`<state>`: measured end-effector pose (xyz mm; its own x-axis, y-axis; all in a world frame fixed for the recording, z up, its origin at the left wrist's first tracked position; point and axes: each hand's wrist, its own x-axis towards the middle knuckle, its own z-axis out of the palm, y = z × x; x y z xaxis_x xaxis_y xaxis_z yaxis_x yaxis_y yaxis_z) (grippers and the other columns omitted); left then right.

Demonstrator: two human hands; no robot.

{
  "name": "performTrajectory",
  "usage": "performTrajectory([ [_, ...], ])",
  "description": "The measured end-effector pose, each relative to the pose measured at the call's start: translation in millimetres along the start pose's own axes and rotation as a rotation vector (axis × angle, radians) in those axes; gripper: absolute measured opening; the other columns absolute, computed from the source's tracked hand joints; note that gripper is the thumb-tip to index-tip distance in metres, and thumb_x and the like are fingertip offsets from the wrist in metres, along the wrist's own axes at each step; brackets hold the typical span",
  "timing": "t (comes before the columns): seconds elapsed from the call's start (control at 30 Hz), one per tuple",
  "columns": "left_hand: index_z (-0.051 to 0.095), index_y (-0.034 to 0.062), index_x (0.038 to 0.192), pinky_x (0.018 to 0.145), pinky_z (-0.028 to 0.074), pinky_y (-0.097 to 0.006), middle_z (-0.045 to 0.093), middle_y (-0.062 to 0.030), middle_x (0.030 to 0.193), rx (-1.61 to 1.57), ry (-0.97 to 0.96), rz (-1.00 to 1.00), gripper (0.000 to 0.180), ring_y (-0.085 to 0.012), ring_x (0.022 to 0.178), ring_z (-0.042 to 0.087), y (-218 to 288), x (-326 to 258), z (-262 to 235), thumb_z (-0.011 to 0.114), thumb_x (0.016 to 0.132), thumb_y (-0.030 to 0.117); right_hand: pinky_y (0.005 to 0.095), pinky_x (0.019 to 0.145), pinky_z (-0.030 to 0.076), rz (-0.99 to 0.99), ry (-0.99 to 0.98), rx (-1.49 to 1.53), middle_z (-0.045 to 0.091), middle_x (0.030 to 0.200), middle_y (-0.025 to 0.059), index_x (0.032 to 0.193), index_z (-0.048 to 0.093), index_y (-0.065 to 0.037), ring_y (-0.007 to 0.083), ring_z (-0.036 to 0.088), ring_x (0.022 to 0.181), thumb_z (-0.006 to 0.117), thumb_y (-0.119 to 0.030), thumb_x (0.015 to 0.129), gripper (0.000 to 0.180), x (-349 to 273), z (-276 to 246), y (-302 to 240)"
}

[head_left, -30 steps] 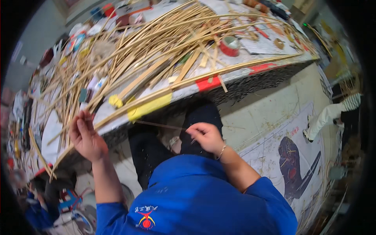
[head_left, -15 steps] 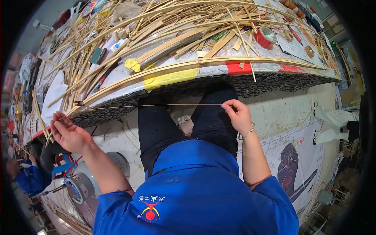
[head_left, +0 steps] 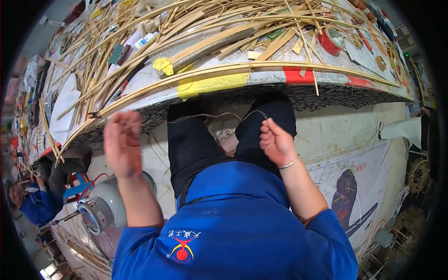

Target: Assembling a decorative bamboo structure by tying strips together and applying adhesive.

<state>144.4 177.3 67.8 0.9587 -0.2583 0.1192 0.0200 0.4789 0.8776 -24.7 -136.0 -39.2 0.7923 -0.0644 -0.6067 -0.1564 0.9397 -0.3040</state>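
Note:
My right hand [head_left: 277,143] is closed in a pinch on one end of a thin brownish strip [head_left: 215,115], cord or fibre I cannot tell. Slack and wavy, it trails left over my dark trousers, its far end hard to make out. My left hand [head_left: 123,142] is raised below the table's left front edge, smeared by motion, and its fingers are unclear. Just beyond it, long pale bamboo-like strips [head_left: 217,74] run along the table edge, with a small dark clip [head_left: 94,115] at their left part.
Across the table lie many loose wooden strips [head_left: 196,49], a crumpled yellow scrap [head_left: 163,66], a red tape roll [head_left: 329,43] and a white bottle [head_left: 145,40]. A grey gas cylinder [head_left: 112,200] lies at my left. Another person in blue [head_left: 38,204] sits at far left.
The strip, stretched taut between both hands before, now sags in waves. My left hand has moved right and blurred; my right hand has dropped slightly and still pinches the strip.

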Motion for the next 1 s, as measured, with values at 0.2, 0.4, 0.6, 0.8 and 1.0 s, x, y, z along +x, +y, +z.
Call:
performTrajectory([
  [0.2,0.038,-0.0053,0.121,0.096,0.039,-0.041,0.047,-0.0256,0.12,-0.195,-0.272,-0.277,0.04,-0.033,0.111,0.049,-25,-11,56,0.039,0.093,0.023,0.0204,0.064,0.042,0.005,-0.081,-0.144,0.061,0.089,0.0029,0.098,0.056,-0.007,0.0117,0.056,0.078,0.051,-0.021,0.09,0.017,-8,77,29],
  [0.4,0.037,-0.0051,0.122,0.099,0.036,-0.04,0.045,-0.0245,0.123,-0.214,-0.27,-0.31,0.04,-0.0321,0.116,0.046,-31,-15,68,0.038,0.094,0.023,0.0208,0.067,0.04,-0.07,-0.294,-0.477,0.061,0.103,0.0083,0.097,0.055,-0.006,0.0117,0.057,0.087,0.048,-0.019,0.091,0.016,-3,118,58],
  [0.6,0.041,-0.0046,0.12,0.101,0.034,-0.04,0.046,-0.0235,0.123,-0.269,-0.103,-0.268,0.037,-0.0316,0.117,0.044,-36,-10,60,0.04,0.092,0.021,0.0202,0.06,0.041,0.16,-0.353,-0.417,0.058,0.077,0.0036,0.093,0.055,-0.006,0.0098,0.053,0.067,0.049,-0.02,0.091,0.016,-8,109,71],
  [0.8,0.04,-0.0052,0.122,0.103,0.031,-0.041,0.043,-0.0238,0.125,-0.382,-0.154,-0.296,0.039,-0.0318,0.119,0.041,-38,-13,59,0.038,0.093,0.021,0.018,0.057,0.041,-0.156,-0.167,-0.341,0.06,0.095,0.004,0.095,0.054,-0.005,0.0068,0.052,0.065,0.047,-0.018,0.092,0.015,-3,119,76],
  [1.0,0.045,-0.0047,0.118,0.104,0.031,-0.042,0.047,-0.0207,0.123,-0.411,-0.075,-0.225,0.035,-0.0303,0.118,0.044,-40,-9,63,0.039,0.092,0.019,0.0193,0.058,0.043,0.047,-0.419,-0.441,0.06,0.078,0.0036,0.092,0.054,-0.005,0.0086,0.054,0.065,0.049,-0.018,0.091,0.014,-1,115,91],
])
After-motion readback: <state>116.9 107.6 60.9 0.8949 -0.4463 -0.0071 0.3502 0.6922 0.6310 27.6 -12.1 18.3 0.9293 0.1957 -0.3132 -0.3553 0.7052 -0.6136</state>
